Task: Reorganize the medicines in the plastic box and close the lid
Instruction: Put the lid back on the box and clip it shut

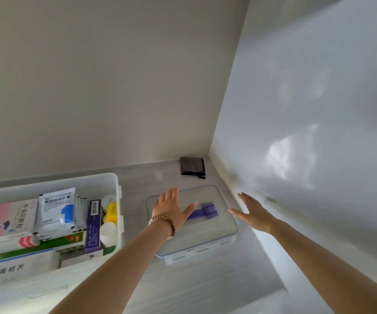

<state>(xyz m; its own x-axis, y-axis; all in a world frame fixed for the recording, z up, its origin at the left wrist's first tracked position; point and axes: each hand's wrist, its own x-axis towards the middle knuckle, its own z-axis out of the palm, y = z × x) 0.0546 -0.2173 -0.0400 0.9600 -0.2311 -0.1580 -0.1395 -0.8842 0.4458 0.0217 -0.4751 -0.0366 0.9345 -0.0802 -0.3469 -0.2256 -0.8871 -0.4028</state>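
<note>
Both hands spread flat, holding nothing: left hand [170, 208] over the clear lid [219, 234], right hand [252, 213] beside its right edge. Medicine-filled plastic box [112, 180] sits uncovered, left of left hand.

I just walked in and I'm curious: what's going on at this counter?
A person is sorting a plastic box of medicines, which stands open on the counter. Its clear lid, with a purple handle, lies flat to the right of the box. The left hand, open, is over the lid, and the right hand, also open, is at the lid's edge by the wall. Neither grips it yet.
</note>
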